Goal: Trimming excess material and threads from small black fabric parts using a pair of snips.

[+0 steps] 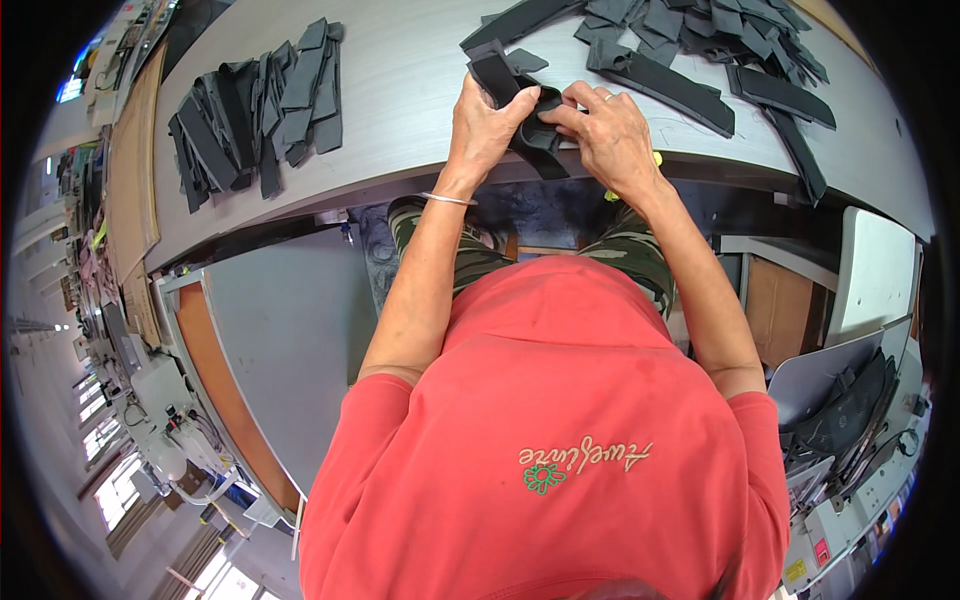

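1. I hold a long, dark grey, folded cloth strip (538, 152) at the near edge of a smooth, pale grey table (400, 100). I think it is there so both my hands can reach it easily.
2. My left hand (485, 130) pinches it from the left side, thumb in front and fingers behind. That seems to stop it slipping.
3. My right hand (608, 132) is on the other side, with thumb and pointing finger pinching a fold. The rest of those fingers are curled.
4. On the left part of the table is a row of flat, dark grey cloth strips (300, 90), side by side, maybe so they are easy to pick up. On the table's far right is a messy heap of dark grey cloth pieces (745, 40).
5. My fingers hide the middle of my cloth. The folds are so dark that it could be two bits, not one. The heap is cut off at the top.
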`<state>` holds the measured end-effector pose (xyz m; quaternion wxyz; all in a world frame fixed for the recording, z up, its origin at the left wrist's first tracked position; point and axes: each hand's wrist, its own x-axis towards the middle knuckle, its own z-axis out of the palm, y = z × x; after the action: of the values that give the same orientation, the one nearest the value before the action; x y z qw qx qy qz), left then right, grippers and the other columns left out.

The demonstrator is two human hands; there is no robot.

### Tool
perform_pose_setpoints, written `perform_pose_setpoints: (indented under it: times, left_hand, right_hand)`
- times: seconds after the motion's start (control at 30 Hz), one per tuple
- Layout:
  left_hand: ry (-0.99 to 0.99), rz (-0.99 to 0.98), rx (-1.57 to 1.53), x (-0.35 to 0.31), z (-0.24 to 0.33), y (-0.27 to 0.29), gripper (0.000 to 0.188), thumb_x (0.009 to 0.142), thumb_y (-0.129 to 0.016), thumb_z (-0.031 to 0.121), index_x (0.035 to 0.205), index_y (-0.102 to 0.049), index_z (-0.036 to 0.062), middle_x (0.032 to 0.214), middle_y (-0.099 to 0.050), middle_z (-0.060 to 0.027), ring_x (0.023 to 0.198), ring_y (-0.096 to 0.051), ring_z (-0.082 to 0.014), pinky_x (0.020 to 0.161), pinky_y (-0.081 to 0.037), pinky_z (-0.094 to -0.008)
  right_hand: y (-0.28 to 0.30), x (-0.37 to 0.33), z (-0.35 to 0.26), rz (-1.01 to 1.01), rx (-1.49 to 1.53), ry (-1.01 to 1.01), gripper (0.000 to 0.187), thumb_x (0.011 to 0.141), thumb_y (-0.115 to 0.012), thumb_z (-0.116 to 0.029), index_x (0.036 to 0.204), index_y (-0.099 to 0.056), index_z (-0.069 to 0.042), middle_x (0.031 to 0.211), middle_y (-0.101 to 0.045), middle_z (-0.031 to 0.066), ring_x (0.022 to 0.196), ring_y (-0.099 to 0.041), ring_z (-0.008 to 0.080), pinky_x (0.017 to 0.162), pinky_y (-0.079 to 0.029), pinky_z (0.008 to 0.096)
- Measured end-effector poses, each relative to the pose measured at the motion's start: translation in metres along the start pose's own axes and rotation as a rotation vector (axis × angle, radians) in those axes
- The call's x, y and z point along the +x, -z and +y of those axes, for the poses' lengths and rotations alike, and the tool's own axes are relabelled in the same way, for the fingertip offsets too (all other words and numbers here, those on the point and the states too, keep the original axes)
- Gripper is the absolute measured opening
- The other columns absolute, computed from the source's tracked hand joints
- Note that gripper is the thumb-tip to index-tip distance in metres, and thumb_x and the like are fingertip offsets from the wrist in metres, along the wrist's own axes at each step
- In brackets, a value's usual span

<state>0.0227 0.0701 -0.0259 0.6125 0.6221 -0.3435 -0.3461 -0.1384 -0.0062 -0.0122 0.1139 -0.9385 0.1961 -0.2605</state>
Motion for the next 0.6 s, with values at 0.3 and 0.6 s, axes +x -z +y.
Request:
perform_pose_setpoints:
  times: [0.3, 0.6]
  left_hand:
    - [-0.003, -0.008, 0.044, 0.000, 0.000, 0.001, 0.051, 0.079, -0.076, 0.024, 0.113, -0.050, -0.0037, 0.102, -0.062, -0.0097, 0.092, -0.059, -0.0156, 0.081, -0.050, -0.0284]
    - [-0.030, -0.018, 0.023, 0.001, -0.003, 0.001, 0.051, 0.079, -0.076, 0.025, 0.112, -0.051, -0.0033, 0.102, -0.062, -0.0095, 0.092, -0.058, -0.0150, 0.081, -0.050, -0.0284]
  right_hand:
    - [-0.003, 0.004, -0.004, -0.036, -0.012, -0.017, 0.023, 0.071, -0.064, -0.005, 0.090, -0.071, -0.016, 0.088, -0.056, -0.0014, 0.081, -0.059, 0.0173, 0.070, -0.041, 0.0353]
    - [-0.012, 0.003, -0.004, 0.053, -0.007, 0.011, 0.020, 0.070, -0.063, -0.005, 0.085, -0.071, -0.017, 0.084, -0.056, -0.0007, 0.076, -0.060, 0.0178, 0.065, -0.041, 0.0357]
